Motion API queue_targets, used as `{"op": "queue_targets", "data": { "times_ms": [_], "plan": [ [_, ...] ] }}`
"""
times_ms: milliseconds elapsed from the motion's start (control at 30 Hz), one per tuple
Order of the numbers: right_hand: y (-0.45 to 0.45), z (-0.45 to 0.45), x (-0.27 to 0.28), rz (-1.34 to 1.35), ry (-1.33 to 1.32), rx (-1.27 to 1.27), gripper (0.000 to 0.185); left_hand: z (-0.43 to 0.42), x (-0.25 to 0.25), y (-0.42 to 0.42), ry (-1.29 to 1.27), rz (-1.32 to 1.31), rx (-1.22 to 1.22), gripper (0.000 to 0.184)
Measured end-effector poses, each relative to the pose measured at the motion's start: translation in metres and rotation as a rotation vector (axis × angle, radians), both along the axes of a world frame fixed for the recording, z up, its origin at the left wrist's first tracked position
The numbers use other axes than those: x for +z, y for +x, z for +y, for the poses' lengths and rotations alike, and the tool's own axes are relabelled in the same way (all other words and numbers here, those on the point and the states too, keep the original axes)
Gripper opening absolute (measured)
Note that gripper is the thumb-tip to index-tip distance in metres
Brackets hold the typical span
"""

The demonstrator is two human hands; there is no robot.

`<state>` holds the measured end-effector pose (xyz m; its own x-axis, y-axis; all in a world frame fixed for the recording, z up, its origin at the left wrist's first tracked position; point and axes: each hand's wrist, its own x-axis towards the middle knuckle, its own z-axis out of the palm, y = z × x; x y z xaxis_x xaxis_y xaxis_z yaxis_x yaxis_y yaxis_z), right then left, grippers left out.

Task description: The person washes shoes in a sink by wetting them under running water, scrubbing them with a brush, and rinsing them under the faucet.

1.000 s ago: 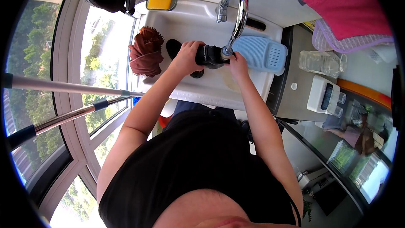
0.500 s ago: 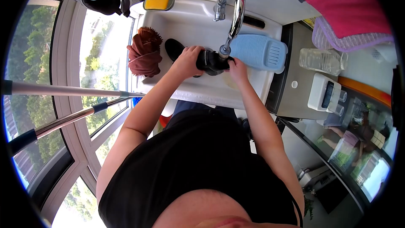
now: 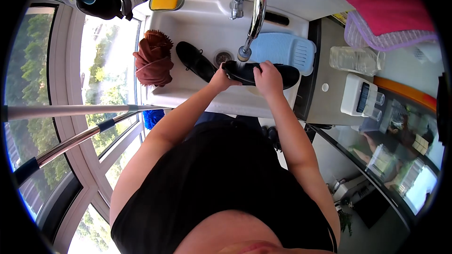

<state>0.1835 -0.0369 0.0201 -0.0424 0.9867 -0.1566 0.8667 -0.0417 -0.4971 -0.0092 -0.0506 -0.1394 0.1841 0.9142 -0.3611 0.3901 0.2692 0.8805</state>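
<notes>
Both hands hold one black shoe (image 3: 288, 75) crosswise under the faucet (image 3: 256, 16), its opening facing up. At the shoe's left end, my left hand (image 3: 223, 79) is closed around it. My right hand (image 3: 270, 79) grips its side near the middle, with the thumb at the opening. What looks like water runs from the spout into the shoe. A second black shoe (image 3: 194, 60) with a small lace bow lies in the white sink (image 3: 202, 19), left of the metal drain (image 3: 223, 57).
A blue washboard (image 3: 282, 49) lies at the sink's right, a dark brush (image 3: 276, 18) behind it. A brown cloth (image 3: 154, 61) hangs over the left rim near yellow soap (image 3: 165, 3). Pole handles (image 3: 70, 108) cross at left. A clear plastic container (image 3: 355, 60) stands on the right counter.
The held shoe has turned, so its toe now points right and its opening faces up. My hands have shifted along it, and the drain has come into view.
</notes>
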Motion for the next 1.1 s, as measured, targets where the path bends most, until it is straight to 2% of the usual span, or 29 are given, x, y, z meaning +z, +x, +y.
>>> {"op": "queue_targets", "data": {
  "times_ms": [67, 100, 133, 200, 333, 567, 633, 767, 833, 900, 1000, 1033, 1067, 1100],
  "plan": [
    [-0.006, 0.002, 0.010, -0.084, -0.033, 0.024, 0.025, 0.000, -0.009, 0.022, -0.388, -0.357, -0.177, 0.080],
    [-0.011, 0.003, 0.015, -0.155, -0.033, 0.028, 0.025, -0.006, -0.008, 0.033, -0.369, -0.436, -0.148, 0.061],
    [-0.015, 0.003, 0.018, -0.225, -0.033, 0.032, 0.025, -0.010, -0.021, 0.044, -0.372, -0.442, -0.147, 0.061],
    [-0.024, 0.005, 0.022, -0.283, -0.107, 0.029, 0.026, -0.017, -0.051, 0.066, -0.612, -0.533, -0.113, 0.060],
    [-0.040, 0.005, 0.030, -0.416, -0.235, 0.005, 0.027, -0.016, -0.043, 0.090, -0.715, -0.670, -0.136, 0.062],
    [-0.052, 0.002, 0.028, -0.580, -0.260, 0.005, 0.021, -0.018, -0.033, 0.114, -0.887, -0.824, -0.210, 0.062],
    [-0.056, 0.007, 0.037, -0.673, -0.342, 0.177, 0.023, -0.019, -0.032, 0.121, -0.911, -0.836, -0.225, 0.062],
    [-0.056, 0.006, 0.023, -0.747, -0.343, 0.191, 0.023, -0.020, -0.028, 0.128, -0.942, -0.849, -0.258, 0.063],
    [-0.054, 0.004, 0.018, -0.655, -0.347, 0.020, 0.024, -0.022, -0.026, 0.127, -0.950, -0.841, -0.282, 0.063],
    [-0.042, 0.000, 0.027, -0.578, -0.320, -0.002, 0.023, -0.022, -0.025, 0.116, -0.945, -0.817, -0.316, 0.063],
    [-0.024, -0.009, 0.039, -0.417, -0.294, -0.053, 0.021, -0.010, -0.024, 0.076, -0.869, -0.609, -0.406, 0.063],
    [-0.017, -0.015, 0.033, -0.345, -0.296, -0.060, 0.022, 0.005, 0.011, 0.055, -0.760, -0.392, -0.461, 0.067],
    [-0.007, -0.022, 0.023, -0.274, -0.298, -0.067, 0.023, 0.011, -0.004, 0.046, -0.823, -0.200, -0.457, 0.073],
    [0.006, -0.030, 0.004, -0.203, -0.226, -0.043, 0.026, 0.014, -0.004, 0.029, -0.716, -0.305, -0.429, 0.087]
  ]
}}
